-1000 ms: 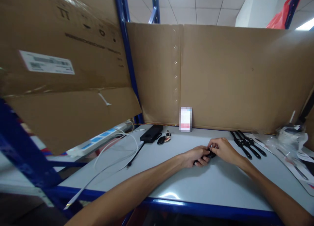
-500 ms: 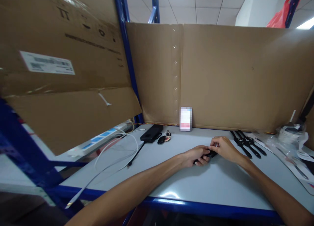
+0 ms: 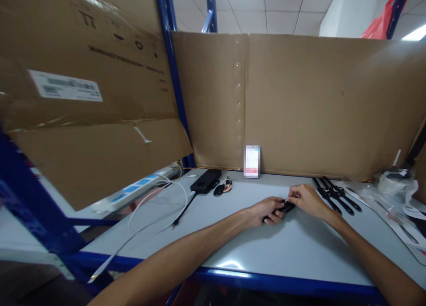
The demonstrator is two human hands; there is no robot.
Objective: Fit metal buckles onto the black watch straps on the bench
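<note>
My left hand (image 3: pixel 269 210) is wrapped round a dark, long object (image 3: pixel 288 207) over the right-centre of the tabletop. One black end sticks out past the fingers on the right and a bit of it shows below the hand. A small pale or shiny spot sits on it near the left thumb. My right hand (image 3: pixel 302 198) is pinched close above that end, its fingertips at the shiny spot. Whatever lies between those fingertips is too small to make out. To the right lie three black knife-shaped things (image 3: pixel 334 197) with rounded handles.
A lit phone (image 3: pixel 252 162) leans on the cardboard wall (image 3: pixel 316 102). At left are a black power bank (image 3: pixel 206 181), keys (image 3: pixel 227 185), white cables (image 3: pixel 186 197) and a power strip (image 3: pixel 136 188). Clear plastic packaging (image 3: pixel 369 199) lies at right. A blue rail (image 3: pixel 266 277) edges the table (image 3: pixel 233 244).
My right hand has shifted slightly to the right, uncovering more of the dark object and its shiny spot. My left hand keeps its grip in place.
</note>
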